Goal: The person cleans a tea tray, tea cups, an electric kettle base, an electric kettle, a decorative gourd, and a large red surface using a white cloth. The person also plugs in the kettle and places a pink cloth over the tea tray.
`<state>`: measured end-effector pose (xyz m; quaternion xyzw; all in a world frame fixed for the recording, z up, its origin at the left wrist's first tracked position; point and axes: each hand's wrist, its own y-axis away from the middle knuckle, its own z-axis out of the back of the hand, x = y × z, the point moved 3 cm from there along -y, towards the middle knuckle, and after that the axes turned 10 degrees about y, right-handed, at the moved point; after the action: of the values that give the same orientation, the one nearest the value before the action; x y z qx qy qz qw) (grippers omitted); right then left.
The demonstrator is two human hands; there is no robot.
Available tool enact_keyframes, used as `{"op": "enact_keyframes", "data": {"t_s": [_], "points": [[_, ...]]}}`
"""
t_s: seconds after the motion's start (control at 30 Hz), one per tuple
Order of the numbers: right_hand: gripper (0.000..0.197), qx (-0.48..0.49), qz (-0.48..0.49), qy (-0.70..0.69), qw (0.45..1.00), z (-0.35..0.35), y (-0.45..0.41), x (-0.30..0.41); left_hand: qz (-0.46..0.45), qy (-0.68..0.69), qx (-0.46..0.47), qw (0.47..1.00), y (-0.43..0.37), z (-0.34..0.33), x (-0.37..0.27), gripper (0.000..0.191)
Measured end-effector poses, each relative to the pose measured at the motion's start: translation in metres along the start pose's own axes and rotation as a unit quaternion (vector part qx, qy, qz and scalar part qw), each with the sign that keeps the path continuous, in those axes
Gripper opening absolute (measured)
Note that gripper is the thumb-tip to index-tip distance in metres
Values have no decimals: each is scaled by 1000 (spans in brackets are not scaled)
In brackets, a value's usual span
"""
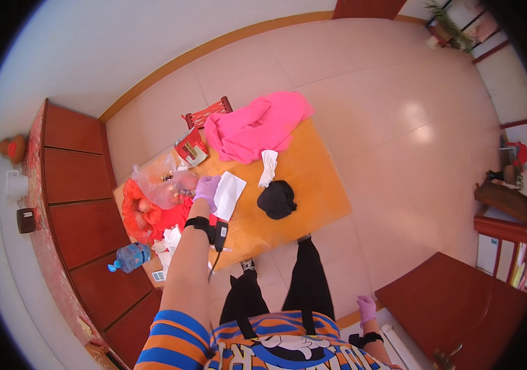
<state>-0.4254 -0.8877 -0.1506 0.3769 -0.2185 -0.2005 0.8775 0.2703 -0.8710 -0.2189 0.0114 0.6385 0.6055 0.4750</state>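
Note:
My left hand (206, 191), in a thin lilac glove, is over the left part of the wooden table. Its fingers are curled at the left edge of a white paper sheet (230, 196) and seem to grip it. Close to that hand lie a clear plastic bag (159, 181) with small items in it and a red plastic bag (141, 212) holding roundish things. My right hand (367, 309), gloved alike, hangs low by my side, away from the table. It touches nothing visible; its fingers are too small to read.
On the table (316, 185) lie a pink cloth (258, 125), a black cap-like item (277, 200), a crumpled white cloth (269, 167) and a red packet (191, 148). A blue-capped water bottle (131, 257) stands by the red cabinet (80, 203). A red door (453, 310) is at right.

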Motion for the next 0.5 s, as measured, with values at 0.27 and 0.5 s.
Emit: {"op": "enact_keyframes", "data": {"t_s": [0.27,0.5], "points": [[27,50,24,-30,998,36,-100,95,-21,28,-81,996,-166,-45,13,61],[26,103,-47,-23,993,55,-138,73,17,65,-214,975,-170,-34,-32,47]]}}
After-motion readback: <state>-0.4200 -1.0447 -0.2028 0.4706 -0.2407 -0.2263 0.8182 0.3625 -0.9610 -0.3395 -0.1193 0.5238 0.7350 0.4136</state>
